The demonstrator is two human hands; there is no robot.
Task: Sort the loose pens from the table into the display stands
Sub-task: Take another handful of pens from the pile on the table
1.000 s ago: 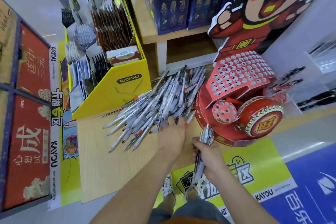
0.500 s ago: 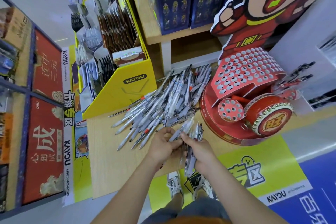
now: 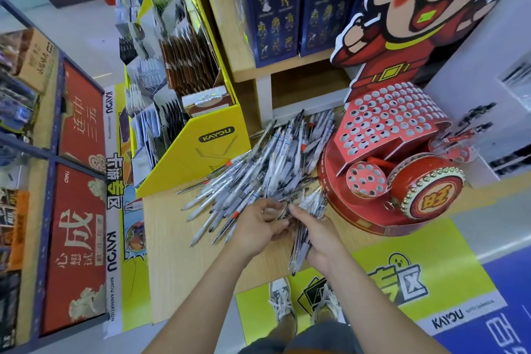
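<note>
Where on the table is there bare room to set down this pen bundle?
Bare wood: near-left of the table, bordered by the yellow KAYOU stand, the loose pen pile and the near edge. Crowded: between that stand and the red drum stand, pens cover the top, up to the right hand gripping the bundle.

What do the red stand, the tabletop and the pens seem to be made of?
The stand looks like printed cardboard: matte red, with folded edges and punched holes. The tabletop is wood or wood-look laminate, with a pale grain and a smooth finish. The pens are probably plastic, with whitish, slightly glossy barrels.
</note>
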